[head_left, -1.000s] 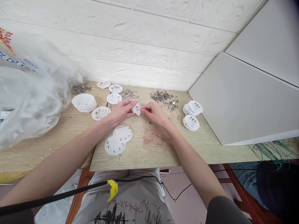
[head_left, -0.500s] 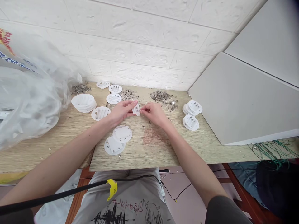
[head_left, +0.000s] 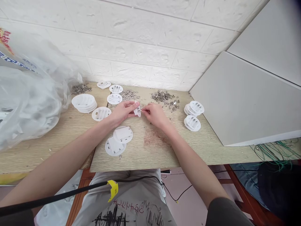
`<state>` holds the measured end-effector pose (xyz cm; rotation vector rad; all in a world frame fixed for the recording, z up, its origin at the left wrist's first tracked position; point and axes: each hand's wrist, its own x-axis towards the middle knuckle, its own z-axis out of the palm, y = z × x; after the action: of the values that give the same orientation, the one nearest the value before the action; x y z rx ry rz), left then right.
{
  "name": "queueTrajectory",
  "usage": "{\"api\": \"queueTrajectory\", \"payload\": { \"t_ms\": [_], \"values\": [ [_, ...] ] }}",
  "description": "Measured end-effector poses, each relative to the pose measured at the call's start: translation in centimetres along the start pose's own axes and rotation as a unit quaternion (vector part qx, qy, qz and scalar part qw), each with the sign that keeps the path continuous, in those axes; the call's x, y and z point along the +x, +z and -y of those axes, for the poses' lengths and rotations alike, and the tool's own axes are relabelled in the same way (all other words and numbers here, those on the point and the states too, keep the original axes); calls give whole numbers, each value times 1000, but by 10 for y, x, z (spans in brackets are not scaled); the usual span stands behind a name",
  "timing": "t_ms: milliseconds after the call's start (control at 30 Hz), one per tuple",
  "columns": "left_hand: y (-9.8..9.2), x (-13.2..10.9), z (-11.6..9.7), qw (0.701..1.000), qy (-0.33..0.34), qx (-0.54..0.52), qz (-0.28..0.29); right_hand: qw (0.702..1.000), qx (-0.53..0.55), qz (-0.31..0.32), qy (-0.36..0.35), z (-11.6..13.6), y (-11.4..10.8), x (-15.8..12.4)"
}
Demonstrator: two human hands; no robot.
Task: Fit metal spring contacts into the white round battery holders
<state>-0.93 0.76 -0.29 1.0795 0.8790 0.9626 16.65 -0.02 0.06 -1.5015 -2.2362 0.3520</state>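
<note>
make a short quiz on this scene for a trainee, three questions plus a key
1. True or false: the person's left hand is empty.

2. Where is the bulging, translucent plastic bag?
a) left side of the picture
b) right side of the picture
c) between the hands

3. Fill in: beyond the right hand, small silvery metal parts lie in a loose ____ on the pale wooden table.

Key: 1. False; its grip holds a white plastic piece. 2. a. 3. pile.

Left fingers point(head_left: 134, 107) part-hide white piece point(head_left: 138, 112); bag point(head_left: 30, 103) cut off.
</note>
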Motion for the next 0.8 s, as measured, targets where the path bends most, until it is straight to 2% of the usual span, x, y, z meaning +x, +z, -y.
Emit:
{"api": "queueTrajectory", "payload": {
  "t_ms": [100,233,500,700,800],
  "values": [
    [2,1,1,999,1,6,-36,999,-43,-15,6,4,4,-2],
    [4,2,3,997,-2,29,-66,997,-72,-5,9,8,6,-3],
    [6,3,4,997,6,56,-58,996,-85,2,-26,8,7,-4],
    [1,2,7,990,30,133,-44,998,-57,-8,-24,7,9,0],
    [1,2,6,993,33,105,-39,999,-29,5,-23,2,5,3]
  ]
}}
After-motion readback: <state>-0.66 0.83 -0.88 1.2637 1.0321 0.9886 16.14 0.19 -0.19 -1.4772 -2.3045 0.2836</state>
